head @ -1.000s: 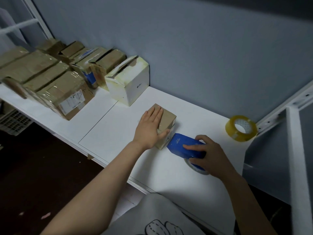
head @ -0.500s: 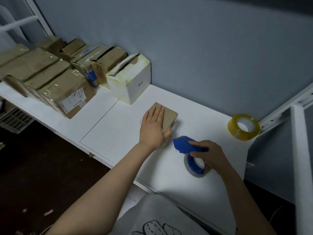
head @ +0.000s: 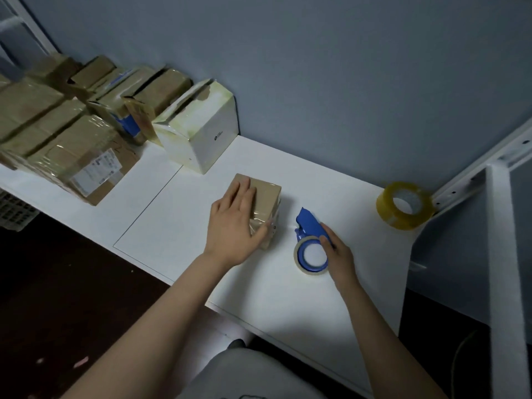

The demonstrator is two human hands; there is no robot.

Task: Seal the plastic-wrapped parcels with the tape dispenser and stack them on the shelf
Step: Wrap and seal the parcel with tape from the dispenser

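Observation:
A small brown parcel point(head: 267, 194) wrapped in clear plastic lies in the middle of the white shelf board point(head: 331, 300). My left hand point(head: 233, 223) rests flat on top of it, fingers straight, thumb along its near side. Just right of the parcel the blue tape dispenser point(head: 309, 226) lies on its side on the board, its roll facing up and its blade end pointing away from me. My right hand point(head: 339, 254) holds the dispenser from the right, fingers curled against its handle and roll. A gap separates dispenser and parcel.
Several taped brown parcels point(head: 72, 151) and a white carton point(head: 201, 136) are lined up at the back left against the grey wall. A spare yellowish tape roll point(head: 403, 205) stands at the right corner beside the white shelf frame point(head: 506, 283).
My right hand has pulled the dispenser off the parcel's near end, moved it right and laid it on its side on the board. My left hand has stayed on the parcel.

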